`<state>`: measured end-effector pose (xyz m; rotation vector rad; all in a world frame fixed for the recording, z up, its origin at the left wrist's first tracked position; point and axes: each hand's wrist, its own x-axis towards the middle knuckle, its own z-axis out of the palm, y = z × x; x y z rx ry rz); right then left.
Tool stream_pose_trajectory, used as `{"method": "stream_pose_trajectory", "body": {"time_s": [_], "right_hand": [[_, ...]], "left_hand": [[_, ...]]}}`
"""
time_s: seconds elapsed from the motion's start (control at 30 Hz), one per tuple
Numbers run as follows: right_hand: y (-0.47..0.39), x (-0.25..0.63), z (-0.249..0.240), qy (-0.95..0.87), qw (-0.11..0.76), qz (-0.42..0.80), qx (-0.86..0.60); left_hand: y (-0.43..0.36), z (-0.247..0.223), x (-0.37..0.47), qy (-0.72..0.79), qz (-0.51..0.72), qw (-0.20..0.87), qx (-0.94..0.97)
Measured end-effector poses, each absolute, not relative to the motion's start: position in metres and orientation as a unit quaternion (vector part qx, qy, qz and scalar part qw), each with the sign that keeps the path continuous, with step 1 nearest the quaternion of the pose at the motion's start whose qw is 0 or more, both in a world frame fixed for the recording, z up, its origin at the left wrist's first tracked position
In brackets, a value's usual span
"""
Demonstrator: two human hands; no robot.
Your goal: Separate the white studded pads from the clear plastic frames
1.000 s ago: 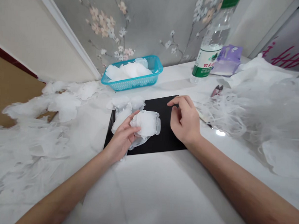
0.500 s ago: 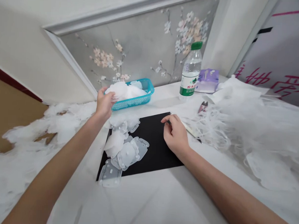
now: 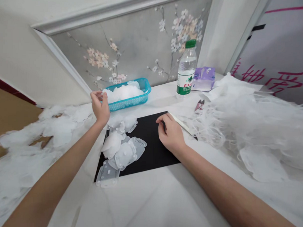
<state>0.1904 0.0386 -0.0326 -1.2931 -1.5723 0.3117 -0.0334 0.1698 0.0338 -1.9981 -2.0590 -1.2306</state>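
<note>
At the left end of a blue plastic basket [image 3: 130,103], my left hand [image 3: 100,106] has its thumb and fingers apart, with nothing visible between them. White thin plastic pieces [image 3: 127,91] lie heaped inside the basket. My right hand [image 3: 171,131] rests at the right side of a black mat [image 3: 150,155], its fingers loosely curled and the thumb apart from the index finger; no object shows in it. On the mat's left part lie several overlapping translucent plastic sheets [image 3: 126,154] with rounded corners and small holes. One translucent sheet [image 3: 107,174] overhangs the mat's front left corner.
Behind the mat stand a green-capped water bottle [image 3: 186,70] and a purple tissue pack [image 3: 203,78]. Small nippers [image 3: 199,105] and a pale thin tool [image 3: 183,124] lie beside tangled white plastic strips [image 3: 263,120]. More white pieces [image 3: 63,130] are piled at left.
My left hand has let go of the white pieces, which now lie in the basket, and its fingers have opened. The right hand stays at the mat. The whole view has shifted slightly.
</note>
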Motion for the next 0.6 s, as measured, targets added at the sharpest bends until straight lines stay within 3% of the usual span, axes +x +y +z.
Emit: {"method": "stream_pose_trajectory", "body": {"time_s": [0.13,0.27,0.6], "right_hand": [[0.039,0.190,-0.033,-0.651,0.518,0.130,-0.540],[0.038,0.190,-0.033,-0.648,0.523,0.134,-0.537],[0.038,0.192,-0.031,-0.635,0.531,0.156,-0.539]], "left_hand": [[0.117,0.015,-0.039,-0.577,-0.205,-0.095,-0.785],[0.092,0.005,-0.033,-0.560,-0.086,-0.110,-0.817],[0.125,0.009,-0.009,-0.597,-0.125,-0.035,-0.791]]}}
